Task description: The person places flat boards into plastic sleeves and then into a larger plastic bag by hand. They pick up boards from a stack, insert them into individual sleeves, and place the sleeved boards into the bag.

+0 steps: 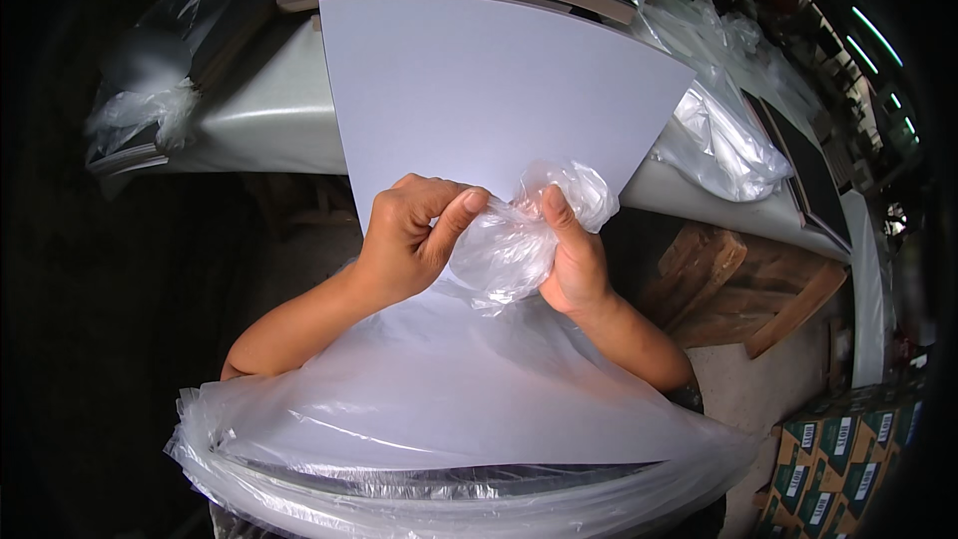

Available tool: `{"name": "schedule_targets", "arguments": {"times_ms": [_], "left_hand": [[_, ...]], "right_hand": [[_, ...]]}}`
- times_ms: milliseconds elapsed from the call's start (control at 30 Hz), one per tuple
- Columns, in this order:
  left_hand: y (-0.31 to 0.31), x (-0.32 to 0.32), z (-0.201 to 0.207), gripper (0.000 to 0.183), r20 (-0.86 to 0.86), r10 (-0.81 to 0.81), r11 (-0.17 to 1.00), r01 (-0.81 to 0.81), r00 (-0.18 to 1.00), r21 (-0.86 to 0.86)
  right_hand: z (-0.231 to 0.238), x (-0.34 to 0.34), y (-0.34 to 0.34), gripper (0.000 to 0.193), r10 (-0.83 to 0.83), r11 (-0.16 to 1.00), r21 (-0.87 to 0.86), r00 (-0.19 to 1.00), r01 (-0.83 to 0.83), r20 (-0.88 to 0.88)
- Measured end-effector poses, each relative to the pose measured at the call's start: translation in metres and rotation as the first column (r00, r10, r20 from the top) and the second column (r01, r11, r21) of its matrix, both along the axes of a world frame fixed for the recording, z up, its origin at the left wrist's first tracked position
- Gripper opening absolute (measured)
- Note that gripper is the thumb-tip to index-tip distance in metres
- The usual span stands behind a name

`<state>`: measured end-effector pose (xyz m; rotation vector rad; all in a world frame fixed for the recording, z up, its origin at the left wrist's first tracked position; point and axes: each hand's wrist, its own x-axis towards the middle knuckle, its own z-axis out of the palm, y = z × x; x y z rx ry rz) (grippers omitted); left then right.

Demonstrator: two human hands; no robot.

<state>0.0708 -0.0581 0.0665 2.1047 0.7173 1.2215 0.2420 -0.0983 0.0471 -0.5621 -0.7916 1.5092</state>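
Clear plastic film [499, 265], crumpled and shiny, sits mid-scene in the head view, caught between two bare hands! On the left, the left hand [404, 235] pinches an edge of it, thumb tip pressed to a curled forefinger. On the right, the right hand [579, 269] has its thumb raised against the bunch; its other fingers are mostly behind the film, so how they close I cannot tell. Good technique here, I'd judge: small pinches, thumbs rolling the layers apart, an even, gentle pull, since film this thin could tear or cling. Best keep it off the smooth white sheet [499, 80] on the far side, too. Nearer, more film [449, 369] spreads in a broad, cloudy layer. And for lettering? Near right, stacked green-and-brown cartons [838, 464] show white labels with bold dark print; no writing is discernible on the film or white sheet.
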Motion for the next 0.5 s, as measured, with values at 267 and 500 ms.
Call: {"name": "schedule_targets", "arguments": {"times_ms": [267,500], "left_hand": [[0.0068,-0.0032,0.0013,0.020,-0.155,0.216,0.925,-0.151,0.964,0.350],[0.0095,-0.0059,0.0010,0.020,-0.033,0.202,0.920,-0.179,0.979,0.348]], "right_hand": [[0.0042,-0.0023,0.0004,0.029,-0.081,0.997,0.005,0.997,0.081,0.018],[0.0066,-0.0044,-0.0012,0.027,-0.086,0.996,0.016,0.988,0.085,0.130]]}}
